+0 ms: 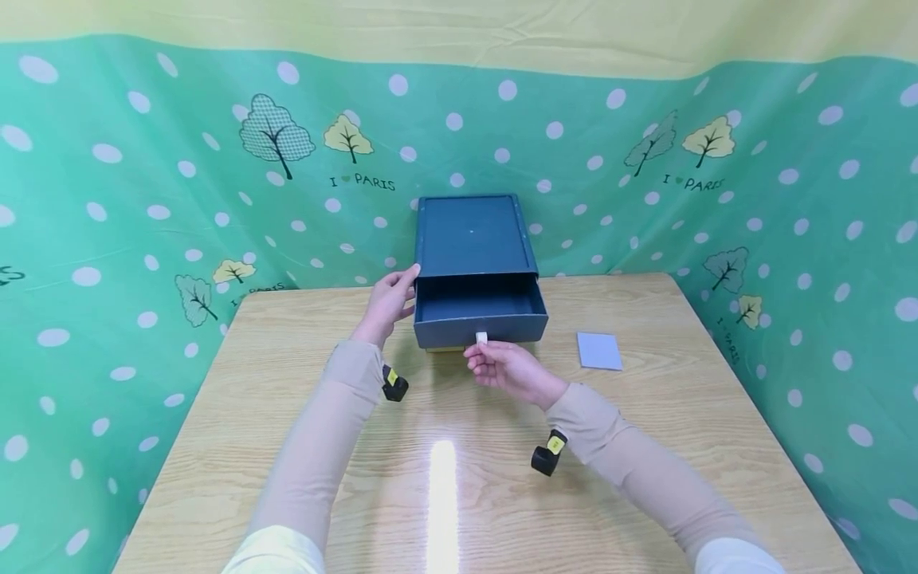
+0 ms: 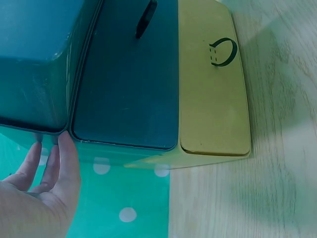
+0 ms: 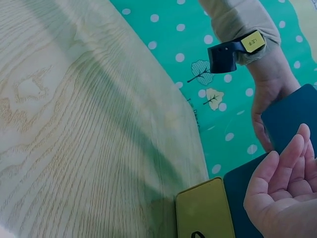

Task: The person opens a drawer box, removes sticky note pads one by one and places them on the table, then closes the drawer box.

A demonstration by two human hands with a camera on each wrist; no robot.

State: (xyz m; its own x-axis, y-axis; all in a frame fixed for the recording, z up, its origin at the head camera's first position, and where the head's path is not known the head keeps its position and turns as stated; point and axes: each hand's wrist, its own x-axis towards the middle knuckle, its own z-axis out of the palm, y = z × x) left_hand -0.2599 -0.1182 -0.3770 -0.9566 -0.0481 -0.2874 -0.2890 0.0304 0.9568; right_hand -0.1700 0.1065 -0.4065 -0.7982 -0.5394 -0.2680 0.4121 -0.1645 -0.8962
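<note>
1 drawer lies beyond the right grip pinching its tab, beside the uncurled left grip.

Wood-grained bench | far side is occupied by drawer unit | pale-blue square is laid flat, right of drawer unit

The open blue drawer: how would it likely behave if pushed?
The blue drawer probably feels stiff, since its thin walls stand straight. It is likely light, as no contents show inside. It should probably slide inward, sitting partly inside the blue cabinet, whose side the left hand touches.
</note>
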